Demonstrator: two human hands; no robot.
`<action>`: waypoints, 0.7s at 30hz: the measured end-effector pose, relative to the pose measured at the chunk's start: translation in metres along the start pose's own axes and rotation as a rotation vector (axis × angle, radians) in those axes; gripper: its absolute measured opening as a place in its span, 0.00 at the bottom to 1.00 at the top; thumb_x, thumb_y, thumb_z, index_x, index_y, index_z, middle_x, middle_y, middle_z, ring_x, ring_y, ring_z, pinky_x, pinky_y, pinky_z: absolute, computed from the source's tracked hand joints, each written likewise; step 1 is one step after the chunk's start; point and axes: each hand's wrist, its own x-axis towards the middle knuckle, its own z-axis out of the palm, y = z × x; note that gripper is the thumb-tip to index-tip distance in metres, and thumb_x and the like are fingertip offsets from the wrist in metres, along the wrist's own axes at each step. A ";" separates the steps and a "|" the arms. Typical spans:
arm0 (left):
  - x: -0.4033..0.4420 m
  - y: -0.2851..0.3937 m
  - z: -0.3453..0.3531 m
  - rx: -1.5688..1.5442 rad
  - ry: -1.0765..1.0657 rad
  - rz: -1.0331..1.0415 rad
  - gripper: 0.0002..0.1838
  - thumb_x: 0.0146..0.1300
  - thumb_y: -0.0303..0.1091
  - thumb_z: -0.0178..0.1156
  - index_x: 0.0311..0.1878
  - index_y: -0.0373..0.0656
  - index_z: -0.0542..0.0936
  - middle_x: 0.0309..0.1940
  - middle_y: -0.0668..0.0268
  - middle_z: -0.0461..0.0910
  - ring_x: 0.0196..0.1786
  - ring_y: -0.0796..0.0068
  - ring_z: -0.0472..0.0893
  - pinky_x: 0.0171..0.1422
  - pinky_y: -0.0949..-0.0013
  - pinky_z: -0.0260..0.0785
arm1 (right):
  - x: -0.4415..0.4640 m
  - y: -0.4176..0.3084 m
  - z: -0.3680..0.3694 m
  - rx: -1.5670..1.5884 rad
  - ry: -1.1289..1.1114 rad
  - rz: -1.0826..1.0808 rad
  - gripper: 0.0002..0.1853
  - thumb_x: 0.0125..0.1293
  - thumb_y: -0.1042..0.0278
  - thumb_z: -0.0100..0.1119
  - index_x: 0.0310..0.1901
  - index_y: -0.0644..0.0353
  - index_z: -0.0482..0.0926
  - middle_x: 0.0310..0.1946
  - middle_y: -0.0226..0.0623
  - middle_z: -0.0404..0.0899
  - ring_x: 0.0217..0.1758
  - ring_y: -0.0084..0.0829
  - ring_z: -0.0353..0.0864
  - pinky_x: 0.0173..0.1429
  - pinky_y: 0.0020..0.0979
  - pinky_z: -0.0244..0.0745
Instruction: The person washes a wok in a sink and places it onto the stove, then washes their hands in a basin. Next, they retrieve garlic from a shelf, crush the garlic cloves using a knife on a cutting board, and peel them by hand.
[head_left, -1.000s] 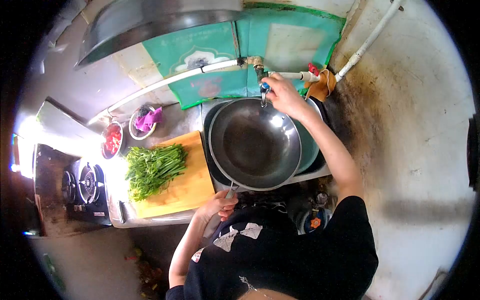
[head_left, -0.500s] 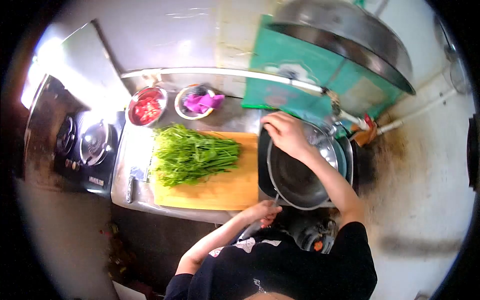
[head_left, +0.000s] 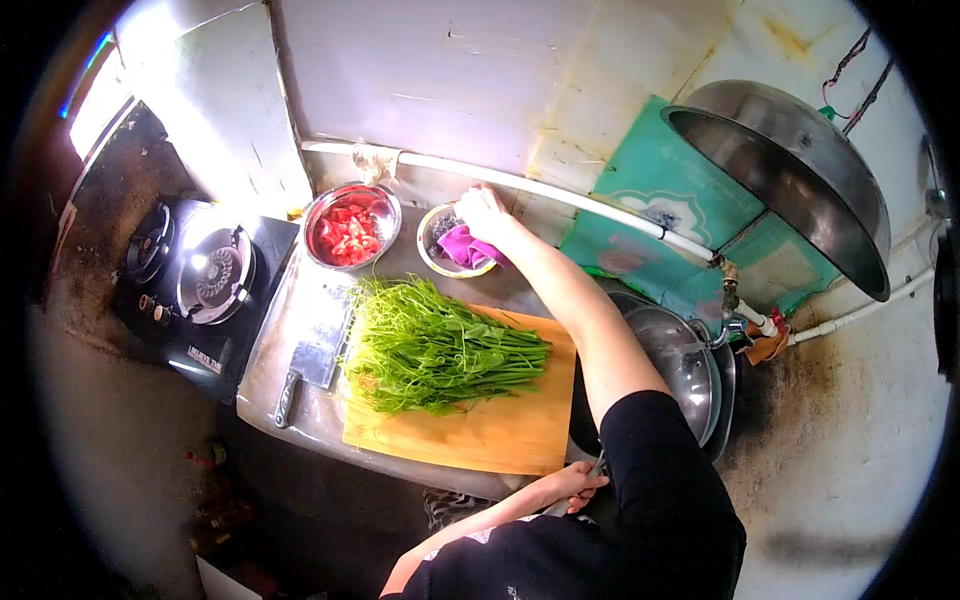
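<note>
My left hand (head_left: 575, 485) is closed round the handle (head_left: 597, 466) of a wok near the board's lower right corner. The wok (head_left: 672, 345) rests at the sink, largely hidden by my right arm. My right hand (head_left: 482, 212) reaches to the back of a small bowl (head_left: 432, 262), its fingers curled down and partly hidden; what they grip, if anything, does not show. In that bowl lie a purple cloth (head_left: 463, 246) and a dark scouring pad (head_left: 441, 230), both close to the hand.
Leafy greens (head_left: 435, 345) lie on a wooden cutting board (head_left: 450, 445). A cleaver (head_left: 318, 355) is left of it. Behind stands a steel bowl of cut red pieces (head_left: 348, 235). A gas stove (head_left: 215, 275) is at left, a tap (head_left: 728, 325) at right, a big wok (head_left: 790, 180) hangs above.
My right hand has moved left from over the wok to the small bowl. My left hand stays on the handle. The camera view has shifted.
</note>
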 end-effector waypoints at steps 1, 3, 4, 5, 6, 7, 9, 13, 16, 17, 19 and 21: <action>-0.001 0.001 -0.001 -0.001 -0.001 0.004 0.14 0.68 0.38 0.52 0.33 0.43 0.60 0.12 0.72 0.58 0.08 0.79 0.60 0.11 0.71 0.57 | -0.003 0.003 0.001 0.014 0.069 0.020 0.07 0.55 0.70 0.51 0.34 0.57 0.78 0.37 0.42 0.75 0.45 0.43 0.75 0.56 0.43 0.64; 0.001 0.001 -0.002 0.070 -0.001 0.008 0.12 0.68 0.37 0.52 0.37 0.44 0.60 0.13 0.72 0.58 0.08 0.80 0.60 0.11 0.72 0.57 | -0.007 0.001 -0.023 -0.041 0.168 -0.025 0.07 0.54 0.72 0.52 0.36 0.59 0.75 0.37 0.43 0.74 0.40 0.43 0.78 0.48 0.43 0.72; 0.000 0.000 -0.002 0.072 0.001 0.008 0.12 0.68 0.37 0.52 0.37 0.44 0.60 0.13 0.72 0.58 0.08 0.80 0.60 0.11 0.72 0.57 | -0.009 -0.009 -0.058 -0.046 0.163 0.023 0.07 0.56 0.72 0.51 0.37 0.59 0.73 0.37 0.44 0.74 0.38 0.42 0.80 0.42 0.42 0.76; 0.000 0.001 -0.002 0.058 -0.001 0.003 0.12 0.68 0.37 0.52 0.37 0.43 0.61 0.13 0.72 0.58 0.08 0.80 0.61 0.11 0.72 0.57 | -0.010 -0.014 -0.080 -0.054 0.160 0.070 0.07 0.57 0.72 0.50 0.38 0.60 0.72 0.37 0.46 0.74 0.35 0.40 0.82 0.37 0.40 0.80; -0.001 0.002 0.000 0.045 -0.002 -0.002 0.11 0.68 0.36 0.52 0.38 0.43 0.61 0.13 0.72 0.58 0.08 0.80 0.61 0.11 0.72 0.57 | -0.010 -0.013 -0.088 -0.090 0.286 0.024 0.09 0.55 0.74 0.52 0.38 0.62 0.70 0.35 0.48 0.73 0.26 0.41 0.82 0.29 0.38 0.81; -0.002 0.003 0.002 0.053 0.005 -0.005 0.11 0.68 0.36 0.52 0.38 0.43 0.61 0.13 0.72 0.58 0.08 0.80 0.61 0.11 0.72 0.57 | -0.011 -0.015 -0.095 -0.056 0.309 0.044 0.09 0.54 0.75 0.53 0.39 0.62 0.70 0.33 0.46 0.73 0.25 0.42 0.82 0.29 0.38 0.80; -0.008 0.005 0.008 0.075 0.057 0.002 0.11 0.68 0.37 0.52 0.36 0.43 0.62 0.13 0.72 0.58 0.08 0.80 0.61 0.11 0.72 0.57 | -0.022 -0.022 -0.132 -0.015 0.357 0.084 0.11 0.54 0.75 0.53 0.40 0.62 0.69 0.33 0.47 0.73 0.25 0.40 0.81 0.27 0.37 0.80; -0.007 0.010 0.008 0.308 0.133 -0.045 0.15 0.66 0.42 0.55 0.34 0.43 0.64 0.11 0.70 0.63 0.10 0.79 0.64 0.12 0.73 0.59 | -0.110 -0.026 -0.198 0.402 0.444 0.305 0.25 0.53 0.72 0.59 0.52 0.59 0.62 0.32 0.47 0.73 0.33 0.50 0.80 0.37 0.48 0.74; -0.012 0.014 0.017 0.213 0.122 -0.058 0.17 0.66 0.45 0.54 0.33 0.44 0.62 0.12 0.71 0.61 0.11 0.79 0.64 0.14 0.74 0.57 | -0.235 -0.026 -0.214 0.553 0.317 0.588 0.28 0.51 0.63 0.67 0.52 0.56 0.65 0.33 0.45 0.79 0.32 0.45 0.80 0.34 0.43 0.72; -0.012 0.016 0.021 0.196 0.119 -0.049 0.17 0.67 0.45 0.54 0.31 0.44 0.62 0.12 0.72 0.60 0.11 0.80 0.62 0.14 0.75 0.57 | -0.279 -0.028 -0.209 0.589 0.245 0.688 0.29 0.50 0.61 0.69 0.52 0.56 0.66 0.32 0.44 0.80 0.31 0.45 0.80 0.34 0.42 0.73; -0.014 0.021 0.026 0.180 0.110 -0.070 0.17 0.68 0.45 0.53 0.30 0.45 0.61 0.13 0.73 0.59 0.11 0.81 0.60 0.15 0.74 0.56 | -0.356 -0.040 -0.182 0.664 0.247 0.808 0.27 0.49 0.59 0.70 0.49 0.57 0.71 0.30 0.41 0.80 0.29 0.43 0.80 0.34 0.38 0.74; -0.019 0.028 0.038 0.200 0.115 -0.103 0.17 0.68 0.45 0.52 0.30 0.45 0.61 0.13 0.73 0.59 0.11 0.81 0.60 0.15 0.74 0.56 | -0.415 -0.051 -0.173 0.427 0.258 0.707 0.20 0.51 0.60 0.70 0.44 0.58 0.76 0.29 0.39 0.79 0.25 0.37 0.79 0.31 0.33 0.74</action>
